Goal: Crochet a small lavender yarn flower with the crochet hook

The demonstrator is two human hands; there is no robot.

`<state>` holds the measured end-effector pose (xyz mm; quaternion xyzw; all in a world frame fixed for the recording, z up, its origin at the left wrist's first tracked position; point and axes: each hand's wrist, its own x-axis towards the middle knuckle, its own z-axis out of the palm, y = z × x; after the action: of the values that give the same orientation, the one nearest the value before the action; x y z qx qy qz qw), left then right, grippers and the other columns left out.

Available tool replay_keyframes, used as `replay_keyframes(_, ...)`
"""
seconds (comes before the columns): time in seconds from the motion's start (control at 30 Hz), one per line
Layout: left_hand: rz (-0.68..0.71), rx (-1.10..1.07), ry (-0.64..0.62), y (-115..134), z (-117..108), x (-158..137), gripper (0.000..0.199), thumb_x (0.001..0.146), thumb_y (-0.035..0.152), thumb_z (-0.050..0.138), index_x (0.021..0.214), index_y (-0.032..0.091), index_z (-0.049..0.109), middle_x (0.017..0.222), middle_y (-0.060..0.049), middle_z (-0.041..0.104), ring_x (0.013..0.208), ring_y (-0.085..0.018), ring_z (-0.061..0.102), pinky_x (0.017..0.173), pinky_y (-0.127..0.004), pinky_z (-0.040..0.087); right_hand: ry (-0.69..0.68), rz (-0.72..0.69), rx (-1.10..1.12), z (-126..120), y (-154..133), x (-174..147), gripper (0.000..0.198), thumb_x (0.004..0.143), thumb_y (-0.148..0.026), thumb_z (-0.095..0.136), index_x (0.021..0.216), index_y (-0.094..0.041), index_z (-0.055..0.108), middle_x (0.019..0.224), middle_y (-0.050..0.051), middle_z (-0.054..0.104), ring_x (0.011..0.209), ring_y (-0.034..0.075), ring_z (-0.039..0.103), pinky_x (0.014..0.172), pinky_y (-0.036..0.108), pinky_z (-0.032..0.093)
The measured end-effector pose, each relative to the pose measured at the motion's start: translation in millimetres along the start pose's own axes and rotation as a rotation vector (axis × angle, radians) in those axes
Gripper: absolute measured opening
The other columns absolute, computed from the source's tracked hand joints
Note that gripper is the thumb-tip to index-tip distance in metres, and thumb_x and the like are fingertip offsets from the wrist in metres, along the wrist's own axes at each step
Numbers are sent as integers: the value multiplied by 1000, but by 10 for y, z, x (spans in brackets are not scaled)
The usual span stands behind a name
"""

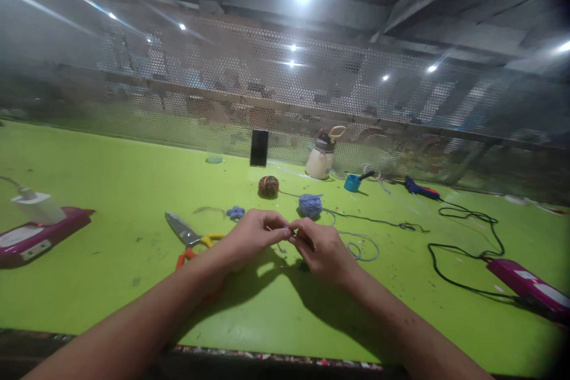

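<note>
My left hand (260, 233) and my right hand (323, 246) meet above the table, fingertips pinched together. Between them shows a tiny purplish bit (287, 230) that looks like yarn, mostly hidden by the fingers. Just beyond the hands sits a periwinkle-blue yarn ball (310, 206), its loose strand (364, 259) looping on the table right of my right hand. A small blue crocheted flower (236, 213) lies beyond my left hand. Scissors (189, 238) with orange and yellow handles lie open by my left wrist, which partly covers them. Farther back rests a multicoloured yarn ball (268, 187).
On the green table (111, 190), a phone (259, 148) and a pale bottle (319, 160) stand at the back. A blue cup (352, 183) and a glue gun (421, 189) are back right. Magenta power strips (529, 285) lie at both sides; black cord curls at right.
</note>
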<state>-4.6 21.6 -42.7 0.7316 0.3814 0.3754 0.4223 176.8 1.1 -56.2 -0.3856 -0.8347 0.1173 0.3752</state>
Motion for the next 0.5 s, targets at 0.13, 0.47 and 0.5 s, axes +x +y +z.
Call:
replay_keyframes(0.13, -83, -34, 87, 11, -179, 24, 21, 76, 37, 69, 72, 17, 74, 68, -6, 73, 63, -19, 64, 63, -32, 49, -11, -23, -57, -42, 62, 34, 33, 89, -20, 57, 121, -11, 58, 65, 1, 61, 53, 15, 51, 55, 27, 41)
replay_keyframes(0.47, -112, 154, 371, -139, -747, 351, 30, 92, 33, 60, 116, 15, 61, 118, -9, 63, 100, -24, 63, 84, -44, 54, -249, -136, -235, 206, -605, 266, 14, 89, -17, 56, 92, -14, 69, 91, 10, 67, 82, 20, 60, 73, 33, 50)
replay_keyframes(0.5, -105, 160, 346, -123, -739, 363, 31, 92, 33, 60, 118, 15, 60, 119, -9, 62, 100, -24, 64, 84, -44, 55, -322, -163, -246, 349, -718, 335, 13, 88, -21, 59, 90, -15, 70, 93, 10, 68, 86, 22, 61, 74, 33, 50)
